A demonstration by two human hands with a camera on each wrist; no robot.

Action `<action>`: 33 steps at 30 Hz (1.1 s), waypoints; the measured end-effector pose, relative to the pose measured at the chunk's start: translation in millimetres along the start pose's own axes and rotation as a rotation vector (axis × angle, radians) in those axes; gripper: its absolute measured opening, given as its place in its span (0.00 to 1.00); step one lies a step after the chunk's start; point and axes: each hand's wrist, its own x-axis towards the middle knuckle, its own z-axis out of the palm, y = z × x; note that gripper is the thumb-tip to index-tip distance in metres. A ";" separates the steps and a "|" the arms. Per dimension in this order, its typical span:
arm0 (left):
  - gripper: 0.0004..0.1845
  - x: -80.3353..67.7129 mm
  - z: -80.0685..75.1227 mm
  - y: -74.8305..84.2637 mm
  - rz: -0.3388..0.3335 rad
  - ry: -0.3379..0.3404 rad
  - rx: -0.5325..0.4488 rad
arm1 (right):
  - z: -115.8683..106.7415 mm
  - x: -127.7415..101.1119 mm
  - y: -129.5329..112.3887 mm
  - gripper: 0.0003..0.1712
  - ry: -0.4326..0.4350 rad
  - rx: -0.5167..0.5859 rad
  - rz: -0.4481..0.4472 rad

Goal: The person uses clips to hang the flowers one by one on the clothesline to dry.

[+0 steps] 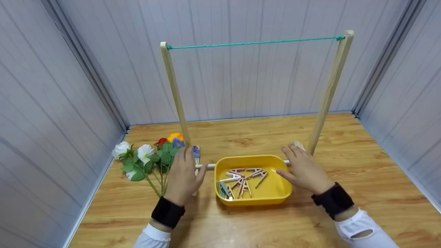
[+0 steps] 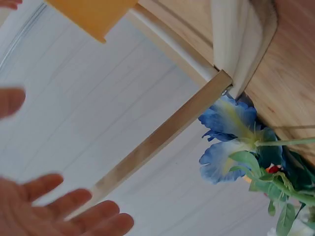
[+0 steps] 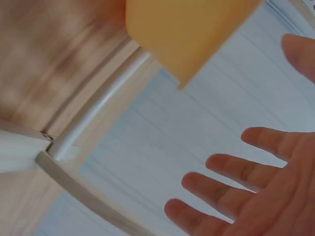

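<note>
Yellow plastic tray [image 1: 275, 193], rounded corners, flat on wooden table betw. two open hands, just in front of rack's white base rod. Inside: loose heap of clothes pegs [image 1: 242, 181], pink, white, teal, lying criss-cross toward left side.

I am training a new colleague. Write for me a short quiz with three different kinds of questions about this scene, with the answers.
1. True or false: the left hand grips a clothespin.
2. What lies in the yellow tray? A) flowers B) clothespins C) rope
3. Fill in: the green string runs between two wooden ____.

Key
1. False; both hands, the right hand too, are open, fingers straight, beside the tray.
2. B. The flowers lie on the table, left of the tray.
3. posts.
</note>
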 end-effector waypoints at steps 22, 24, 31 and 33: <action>0.23 81.2 -5.2 -23.9 -0.360 0.053 -0.724 | -3.8 85.2 -33.0 0.27 -0.338 0.067 -0.165; 0.19 83.1 -2.6 -25.6 -0.349 0.058 -0.763 | -1.3 90.6 -39.0 0.25 -0.354 0.083 -0.186; 0.11 93.7 8.7 -28.0 -0.351 0.099 -0.863 | 13.9 108.8 -52.2 0.21 -0.420 0.073 -0.226; 0.11 98.5 8.5 -26.9 -0.374 0.104 -0.911 | 19.0 114.0 -54.5 0.20 -0.435 0.055 -0.231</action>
